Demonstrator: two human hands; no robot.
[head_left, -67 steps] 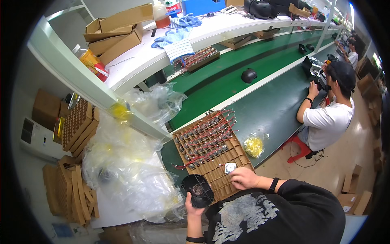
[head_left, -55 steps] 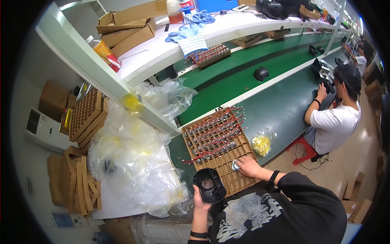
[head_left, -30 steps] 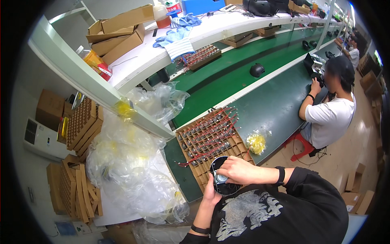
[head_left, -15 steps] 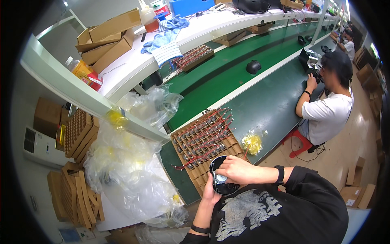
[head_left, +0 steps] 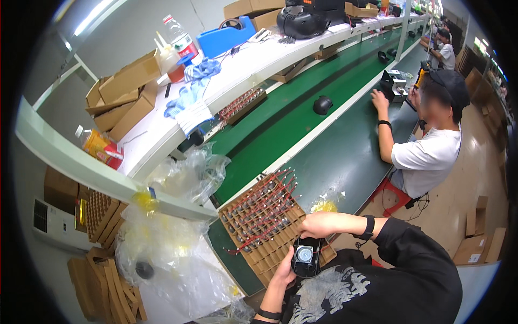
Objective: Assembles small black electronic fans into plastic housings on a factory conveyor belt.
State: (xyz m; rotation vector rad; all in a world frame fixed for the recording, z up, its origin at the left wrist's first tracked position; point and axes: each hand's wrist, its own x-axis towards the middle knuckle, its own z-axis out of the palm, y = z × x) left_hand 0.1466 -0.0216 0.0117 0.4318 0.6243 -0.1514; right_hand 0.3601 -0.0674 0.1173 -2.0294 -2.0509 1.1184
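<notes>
My left hand point(head_left: 284, 268) holds a black rounded housing point(head_left: 309, 270) in front of my chest, fingers wrapped round its left side. Inside the housing sits a silver part with a round face point(head_left: 305, 254). My right hand point(head_left: 319, 223) is closed at the housing's upper edge, knuckles up; its fingertips are hidden, so what they pinch cannot be made out. Just beyond both hands lies a cardboard tray with dividers point(head_left: 253, 265), where several small metallic parts with red wires point(head_left: 261, 208) fill the far cells. The near cells hold no such parts.
A clump of yellow material point(head_left: 325, 206) lies right of the tray. Clear plastic bags point(head_left: 167, 254) cover the left side. A green conveyor point(head_left: 280, 121) carries a black dome-shaped shell point(head_left: 322, 105). A co-worker point(head_left: 431, 146) sits at right. A white shelf point(head_left: 156, 127) runs above.
My right hand has moved off the silver part to the housing's upper edge, uncovering that part. The co-worker now holds up a yellow and black tool. The whole view has shifted.
</notes>
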